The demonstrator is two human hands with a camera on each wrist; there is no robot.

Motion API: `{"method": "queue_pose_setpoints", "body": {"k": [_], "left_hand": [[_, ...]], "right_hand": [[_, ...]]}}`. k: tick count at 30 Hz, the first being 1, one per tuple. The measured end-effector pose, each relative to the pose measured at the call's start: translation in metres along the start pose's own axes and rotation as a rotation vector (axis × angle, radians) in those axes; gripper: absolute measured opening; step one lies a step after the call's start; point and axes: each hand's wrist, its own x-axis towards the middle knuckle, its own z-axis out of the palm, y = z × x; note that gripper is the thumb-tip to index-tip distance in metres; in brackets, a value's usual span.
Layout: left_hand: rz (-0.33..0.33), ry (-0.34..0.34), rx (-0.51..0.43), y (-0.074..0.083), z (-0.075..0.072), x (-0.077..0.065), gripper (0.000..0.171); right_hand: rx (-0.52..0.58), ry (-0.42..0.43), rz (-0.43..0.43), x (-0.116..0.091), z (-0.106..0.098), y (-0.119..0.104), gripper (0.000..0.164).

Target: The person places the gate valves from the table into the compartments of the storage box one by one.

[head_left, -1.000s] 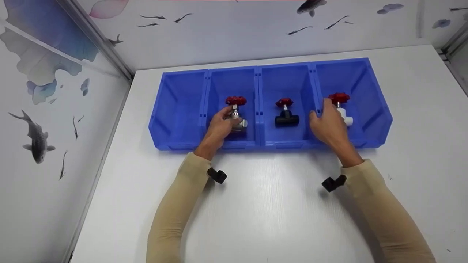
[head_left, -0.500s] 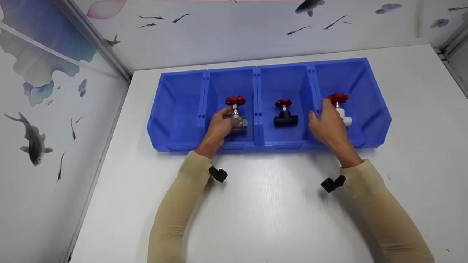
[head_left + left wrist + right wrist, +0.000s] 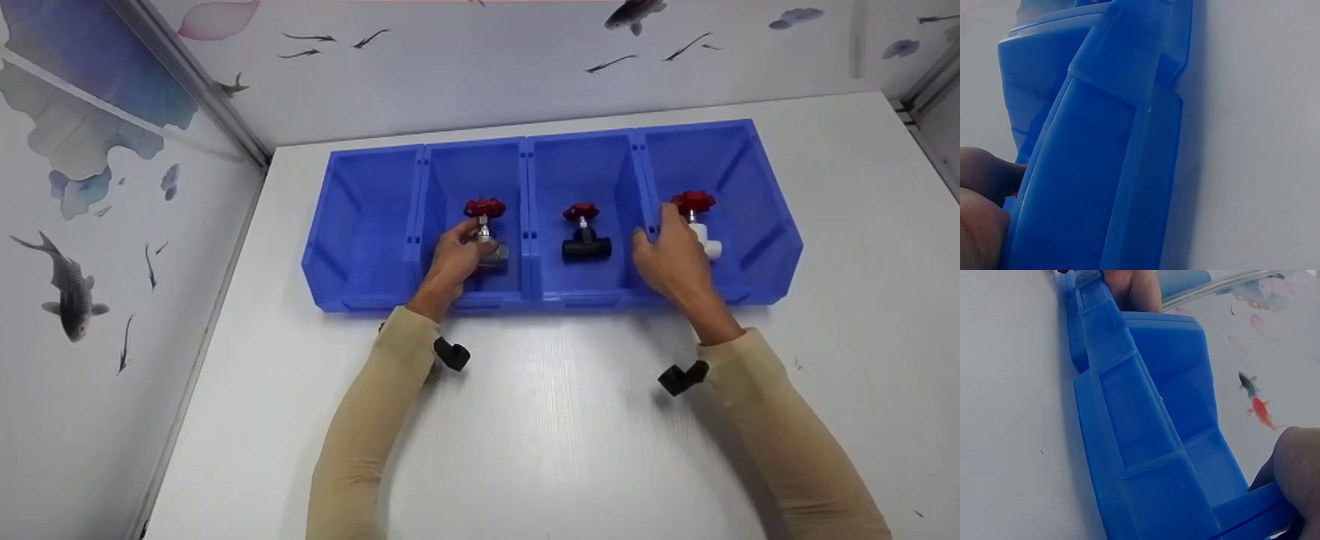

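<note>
My left hand (image 3: 454, 259) reaches into the second blue bin (image 3: 469, 161) from the left and grips a metal valve (image 3: 493, 259), which has a red handwheel (image 3: 484, 208) on top. Part of the valve body is hidden behind the fingers. My right hand (image 3: 675, 255) straddles the wall between the third and fourth bins; in the right wrist view its thumb and fingers pinch that blue wall (image 3: 1255, 509). Just beyond it, a white valve (image 3: 709, 244) with a red handwheel sits in the fourth bin, partly covered by the hand.
A black valve (image 3: 586, 246) with a red handwheel stands in the third bin (image 3: 581, 161). The leftmost bin (image 3: 375, 187) joins the same row on the white table (image 3: 555, 420). Printed wall panels (image 3: 450, 90) rise behind and at the left.
My left wrist and forearm have shifted slightly right, and the metal valve's handwheel has moved a little with them. The right hand stays at the bin wall.
</note>
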Motion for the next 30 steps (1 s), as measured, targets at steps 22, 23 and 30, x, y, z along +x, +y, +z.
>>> {"method": "queue_pose_setpoints", "body": {"k": [22,23,30], "left_hand": [[-0.054,0.005,0.003,0.0,0.0043,0.003,0.063],[-0.052,0.006,0.004,-0.0002,0.0044,0.003,0.063],[-0.028,0.003,0.018,-0.0013,0.0042,0.0021,0.061]], "right_hand": [[-0.001,0.009,-0.014,-0.0014,-0.0004,0.0007,0.055],[-0.001,0.012,-0.015,-0.0014,-0.0003,0.0009,0.055],[-0.011,0.024,-0.014,-0.0014,-0.0002,0.0005,0.054]]}}
